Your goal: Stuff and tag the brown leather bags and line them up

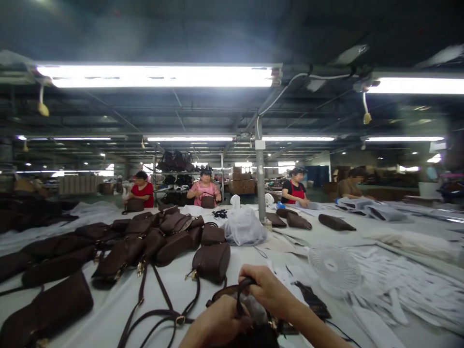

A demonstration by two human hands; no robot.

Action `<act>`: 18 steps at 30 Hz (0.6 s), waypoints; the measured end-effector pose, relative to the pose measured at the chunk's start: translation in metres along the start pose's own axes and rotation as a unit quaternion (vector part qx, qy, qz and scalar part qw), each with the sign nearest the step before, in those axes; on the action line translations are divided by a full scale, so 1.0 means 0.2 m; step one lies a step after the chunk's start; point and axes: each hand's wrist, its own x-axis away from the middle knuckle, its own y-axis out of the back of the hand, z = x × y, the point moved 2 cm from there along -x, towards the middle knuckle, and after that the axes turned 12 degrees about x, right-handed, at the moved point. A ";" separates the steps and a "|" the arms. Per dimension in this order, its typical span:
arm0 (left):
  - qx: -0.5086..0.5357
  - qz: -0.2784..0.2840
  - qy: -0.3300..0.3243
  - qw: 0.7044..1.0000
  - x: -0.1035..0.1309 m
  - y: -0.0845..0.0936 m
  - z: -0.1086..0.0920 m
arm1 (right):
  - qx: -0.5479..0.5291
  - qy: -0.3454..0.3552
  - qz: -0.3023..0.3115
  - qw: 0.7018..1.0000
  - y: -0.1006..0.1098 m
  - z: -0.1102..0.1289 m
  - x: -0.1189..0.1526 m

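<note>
A dark brown handbag [259, 336] is close in front of me at the bottom of the view, partly cut off by the frame. My right hand [266, 290] is closed round its short looped handle [242, 286]. At the bag's opening, my left hand [226, 319] has its fingers curled on the bag beside the lower end of the handle; its fingertips are partly hidden. Crumpled translucent plastic [256, 308] shows between my two hands. Just beyond them another brown handbag [211, 262] lies on the table, and long brown straps [163, 314] trail to the left.
Many brown bags [141, 241] are heaped left on the white table [97, 321]. A plastic-wrapped bundle [242, 227] stands by a grey post [260, 183]. At right are a white fan [335, 268] and scattered white strips [409, 285]. Several co-workers [206, 188] are across the table.
</note>
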 end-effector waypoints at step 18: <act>0.005 -0.397 0.015 0.918 0.11 -0.01 0.14 | -0.075 -0.151 0.068 0.983 0.06 -0.16 0.17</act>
